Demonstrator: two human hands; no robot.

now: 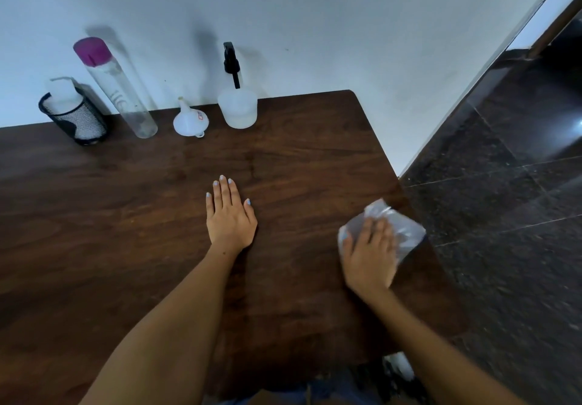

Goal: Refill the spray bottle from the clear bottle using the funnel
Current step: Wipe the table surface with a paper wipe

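- The left hand [230, 215] lay flat on the dark wooden table [315, 140], palm down, fingers straight and together, holding nothing.
- The right hand [368, 256] rested on a crumpled white cloth [400, 228] near the table's right edge, its fingers spread over the cloth and pressing it to the wood; both were blurred, so whether the fingertips curled into the fabric could not be told.
- The spray bottle [237, 106], translucent with a black pump head, stood upright at the back of the table against the white wall [315, 26], well apart from both hands.
- The white funnel [188, 119] sat just left of the spray bottle, wide mouth down and spout pointing up.
- The clear bottle [118, 89], tall with a purple cap, stood left of the funnel, close to the wall.
- A black mesh holder [77, 121] with a white container inside it stood at the far left, beside the clear bottle.
- Dark tiled floor [504, 184] showed to the right of the table.
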